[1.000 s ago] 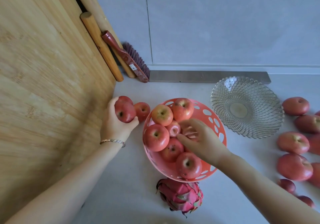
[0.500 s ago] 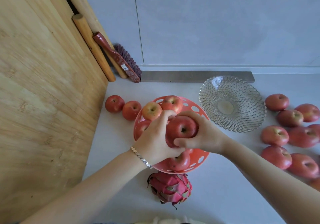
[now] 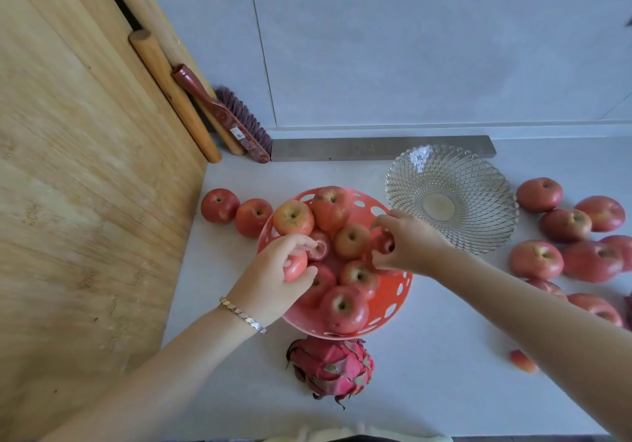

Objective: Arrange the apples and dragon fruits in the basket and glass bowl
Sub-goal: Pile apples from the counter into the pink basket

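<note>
Over basket (image 3: 400,291), left hand (image 3: 273,277) curled round apple (image 3: 294,267), right hand (image 3: 410,243) pinching second apple (image 3: 385,243). Piled high: likely to roll onto tabletop (image 3: 444,356) beside basket if nudged.

Loose apples (image 3: 535,258) crowd the counter (image 3: 444,356) right of the glass bowl (image 3: 478,181); a dragon fruit (image 3: 331,368) fronts the basket (image 3: 393,301).

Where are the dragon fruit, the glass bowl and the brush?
dragon fruit (image 3: 330,368), head view, middle of its pink skin
glass bowl (image 3: 441,206), head view, its bare flat bottom
brush (image 3: 212,106), head view, its red handle
</note>
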The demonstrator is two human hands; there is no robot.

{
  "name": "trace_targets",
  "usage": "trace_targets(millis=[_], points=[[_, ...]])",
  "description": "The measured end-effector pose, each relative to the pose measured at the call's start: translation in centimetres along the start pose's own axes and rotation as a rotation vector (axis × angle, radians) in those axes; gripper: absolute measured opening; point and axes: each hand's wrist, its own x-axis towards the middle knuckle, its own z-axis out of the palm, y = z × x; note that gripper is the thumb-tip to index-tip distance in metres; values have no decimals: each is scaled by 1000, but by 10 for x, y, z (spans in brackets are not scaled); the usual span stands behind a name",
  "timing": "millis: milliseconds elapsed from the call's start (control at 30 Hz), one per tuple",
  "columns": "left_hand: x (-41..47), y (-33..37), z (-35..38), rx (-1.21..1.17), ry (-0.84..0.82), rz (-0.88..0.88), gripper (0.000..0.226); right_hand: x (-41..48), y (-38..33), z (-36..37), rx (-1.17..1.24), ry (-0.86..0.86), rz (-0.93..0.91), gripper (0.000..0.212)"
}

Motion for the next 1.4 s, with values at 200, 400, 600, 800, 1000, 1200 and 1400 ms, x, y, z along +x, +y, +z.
trace_targets(millis=[200,400,600,800,1000,1200,1400], points=[[-3,-4,-4,-22,1,-24,34,-3,7,14,-292,-174,-151,68],[-4,-6,-6,-16,1,-52,36,-1,0,25,-580,-104,-102,65],[0,-12,-12,-21,-3,-72,38,5,-8,29,-547,-121,-25,71],[6,-17,-11,-30,-34,-79,35,-7,-16,26,-603,-68,45,74],[21,-25,-18,-28,19,-90,27,-1,-22,26,-412,-27,42,55],[67,-76,-49,169,269,-208,30,38,-62,-11,91,83,-94,32],[121,-127,-56,782,-95,-210,69,79,-87,-17,282,102,-152,21]])
